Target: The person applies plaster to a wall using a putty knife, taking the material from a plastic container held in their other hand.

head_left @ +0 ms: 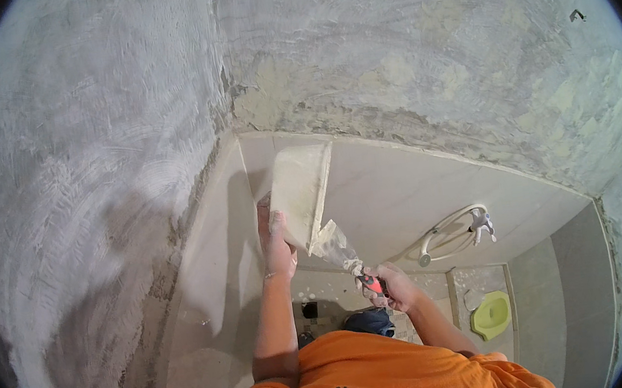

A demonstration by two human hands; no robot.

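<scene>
My left hand (pixel 279 250) is closed on a wide, flat plastering trowel (pixel 299 191), its pale face caked with putty. The trowel's grip is hidden behind the blade and my fingers. In my right hand (pixel 394 286) is a putty knife (pixel 344 255) with a red and black handle. The putty knife's smeared blade meets the trowel's lower right edge, where a lump of putty sits. Both tools are held in front of the tiled lower wall, near the corner.
Rough grey plaster covers the upper wall (pixel 386 42) and left wall (pixel 91 118), above a ledge of pale tiles (pixel 385 175). A shower hose and head (pixel 437 241) hang at right. Below lie a green squat toilet (pixel 491 316), a dark floor opening (pixel 309 310) and my shoe (pixel 370 322).
</scene>
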